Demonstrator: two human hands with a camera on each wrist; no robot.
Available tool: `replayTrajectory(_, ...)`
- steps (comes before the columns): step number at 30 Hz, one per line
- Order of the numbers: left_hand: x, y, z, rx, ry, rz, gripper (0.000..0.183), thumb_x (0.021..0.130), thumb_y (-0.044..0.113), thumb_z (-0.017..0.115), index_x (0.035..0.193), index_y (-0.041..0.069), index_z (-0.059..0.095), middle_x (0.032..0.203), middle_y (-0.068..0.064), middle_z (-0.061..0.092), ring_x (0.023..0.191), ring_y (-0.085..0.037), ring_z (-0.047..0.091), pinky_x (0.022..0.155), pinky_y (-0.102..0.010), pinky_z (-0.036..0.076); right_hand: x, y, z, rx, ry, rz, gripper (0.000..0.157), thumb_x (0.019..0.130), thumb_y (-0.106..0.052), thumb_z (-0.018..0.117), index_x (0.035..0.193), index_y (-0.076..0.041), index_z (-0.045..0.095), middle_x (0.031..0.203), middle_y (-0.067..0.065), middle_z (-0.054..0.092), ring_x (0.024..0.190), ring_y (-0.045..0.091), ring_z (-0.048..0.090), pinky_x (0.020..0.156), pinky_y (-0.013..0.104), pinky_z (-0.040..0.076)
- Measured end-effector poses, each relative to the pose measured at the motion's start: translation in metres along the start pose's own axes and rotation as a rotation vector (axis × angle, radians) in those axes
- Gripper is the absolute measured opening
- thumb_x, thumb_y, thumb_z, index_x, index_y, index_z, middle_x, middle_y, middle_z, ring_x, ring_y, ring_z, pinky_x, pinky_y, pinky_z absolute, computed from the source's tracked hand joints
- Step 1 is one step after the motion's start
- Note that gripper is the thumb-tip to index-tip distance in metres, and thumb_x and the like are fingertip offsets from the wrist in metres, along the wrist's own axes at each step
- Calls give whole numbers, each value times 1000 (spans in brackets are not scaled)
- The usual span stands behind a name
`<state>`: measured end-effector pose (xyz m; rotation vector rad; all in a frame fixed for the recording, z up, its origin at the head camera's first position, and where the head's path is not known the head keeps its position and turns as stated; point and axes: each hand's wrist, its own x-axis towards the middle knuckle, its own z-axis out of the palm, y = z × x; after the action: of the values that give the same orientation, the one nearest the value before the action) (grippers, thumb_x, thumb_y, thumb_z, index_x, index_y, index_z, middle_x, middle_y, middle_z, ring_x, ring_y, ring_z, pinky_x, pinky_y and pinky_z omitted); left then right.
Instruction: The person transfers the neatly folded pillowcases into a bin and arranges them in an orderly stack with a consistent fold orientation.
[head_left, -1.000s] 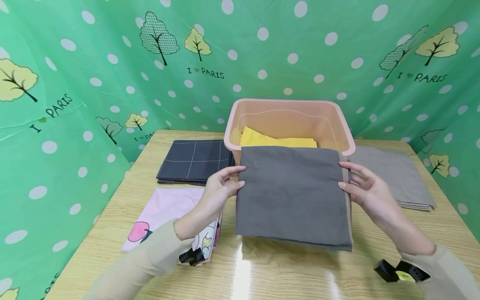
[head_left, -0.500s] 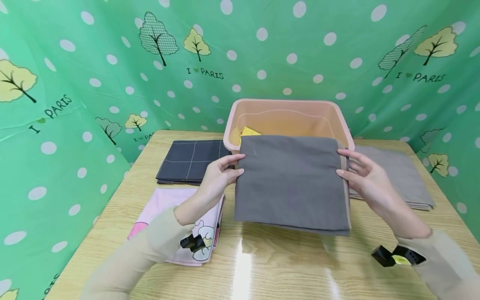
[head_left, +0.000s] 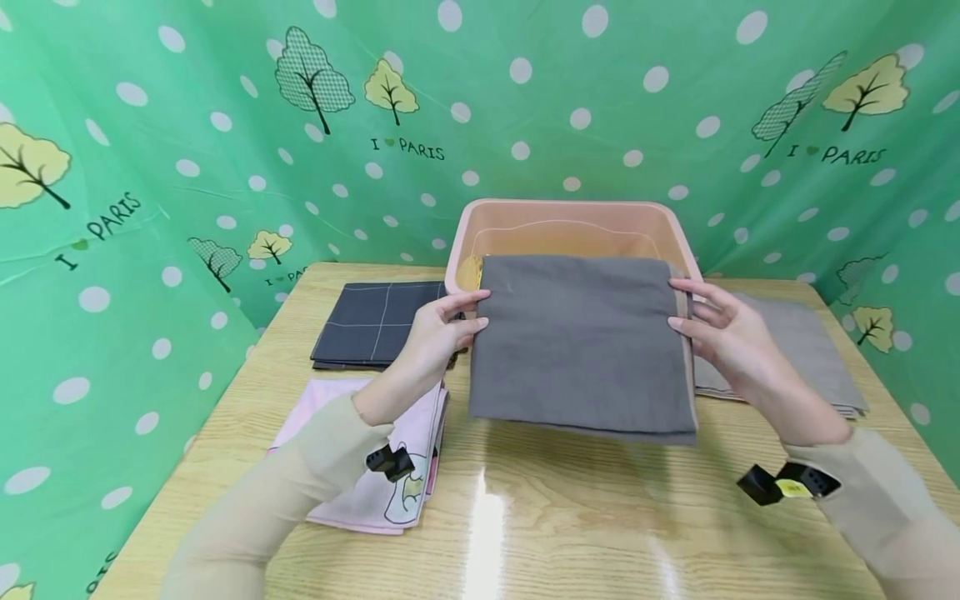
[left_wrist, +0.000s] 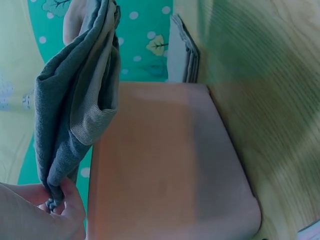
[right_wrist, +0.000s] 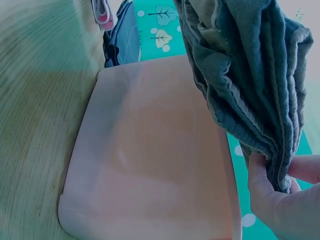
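A folded dark grey cloth (head_left: 581, 346) hangs stretched between my hands, over the front rim of a pink plastic bin (head_left: 566, 215). My left hand (head_left: 427, 346) pinches its left side between thumb and fingers, and my right hand (head_left: 738, 354) pinches the right side, which has a lighter edge. Seen from the left wrist, the cloth (left_wrist: 75, 105) droops in folds above the bin's front wall (left_wrist: 155, 160). From the right wrist, several layers of the cloth (right_wrist: 250, 80) gather in the grip. Only a sliver of yellow fabric (head_left: 480, 272) shows inside the bin; the cloth hides the rest.
A folded dark checked cloth (head_left: 375, 323) lies left of the bin. In front of it is a folded pink printed cloth (head_left: 375, 500), partly behind the left arm. A light grey folded cloth (head_left: 810, 354) lies at right. A green patterned curtain (head_left: 570, 92) borders the wooden table (head_left: 585, 517).
Both hands have raised the grey cloth and carried it away from me, further over the bin. It now covers nearly all of the yellow fabric that showed earlier.
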<state>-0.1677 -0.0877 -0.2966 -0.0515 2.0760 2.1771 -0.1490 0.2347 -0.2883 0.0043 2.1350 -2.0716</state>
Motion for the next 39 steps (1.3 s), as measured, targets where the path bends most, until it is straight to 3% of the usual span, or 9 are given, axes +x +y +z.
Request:
replayTrajectory(1, 1, 1, 0, 1, 0, -2, 37, 81, -3, 58, 117, 5, 58, 90, 1, 50, 72, -5, 50, 60, -18, 44, 1, 0, 0, 13, -1, 0, 56, 82, -15, 63, 132, -24, 40, 148, 5, -4, 134, 20, 3, 70, 11, 44)
replayTrajectory(5, 7, 4, 1, 4, 10, -8, 38, 81, -3, 58, 117, 5, 57, 93, -1, 50, 78, -6, 50, 64, -20, 45, 7, -2, -1, 25, 6, -1, 56, 81, -16, 64, 131, -23, 41, 148, 7, 6, 124, 12, 31, 70, 13, 45)
replayTrajectory(7, 9, 5, 1, 18, 14, -13, 37, 81, -3, 58, 117, 7, 58, 98, -1, 52, 82, -7, 50, 66, -21, 46, 9, -3, -1, 41, 11, 1, 56, 80, -15, 64, 131, -22, 42, 147, 6, 9, 117, 10, 37, 70, 14, 45)
replayTrajectory(13, 16, 11, 1, 49, 20, -19, 37, 82, 0, 58, 118, 9, 58, 111, -8, 52, 87, -10, 51, 68, -23, 45, 16, -10, 0, -16, 29, 23, 57, 81, -19, 64, 132, -24, 40, 148, 1, 10, 125, 14, 27, 70, 14, 44)
replayTrajectory(18, 24, 15, 2, 41, 34, -14, 37, 81, -1, 59, 117, 9, 59, 110, -9, 52, 75, -8, 53, 64, -21, 45, 22, -16, 0, -22, 37, 24, 56, 81, -19, 64, 132, -23, 41, 143, 2, 21, 105, 4, 42, 66, 15, 43)
replayTrajectory(24, 33, 22, 3, 47, 33, -9, 37, 81, -1, 59, 117, 9, 59, 112, -9, 51, 79, -10, 52, 66, -22, 46, 29, -24, 1, -4, 52, 29, 55, 80, -18, 65, 130, -22, 42, 126, -1, 38, 79, 1, 48, 58, 17, 40)
replayTrajectory(28, 37, 28, 3, 67, 27, -17, 38, 82, 0, 58, 118, 11, 58, 116, -8, 51, 82, -10, 52, 66, -22, 46, 36, -29, 1, -16, 55, 34, 55, 81, -17, 64, 130, -23, 42, 118, -2, 43, 73, 2, 47, 55, 18, 38)
replayTrajectory(33, 43, 33, 3, 68, 38, -28, 39, 82, -1, 58, 119, 12, 58, 115, -8, 53, 72, -7, 53, 60, -19, 46, 43, -34, 0, -63, 48, 35, 53, 83, -16, 62, 131, -24, 41, 106, -6, 50, 64, 3, 46, 53, 20, 38)
replayTrajectory(39, 53, 39, 4, 90, 67, -29, 39, 81, -2, 59, 117, 11, 59, 110, -7, 54, 70, -7, 52, 60, -20, 46, 53, -42, 0, -61, 49, 48, 54, 82, -14, 62, 131, -22, 41, 98, -7, 52, 65, 3, 47, 54, 19, 39)
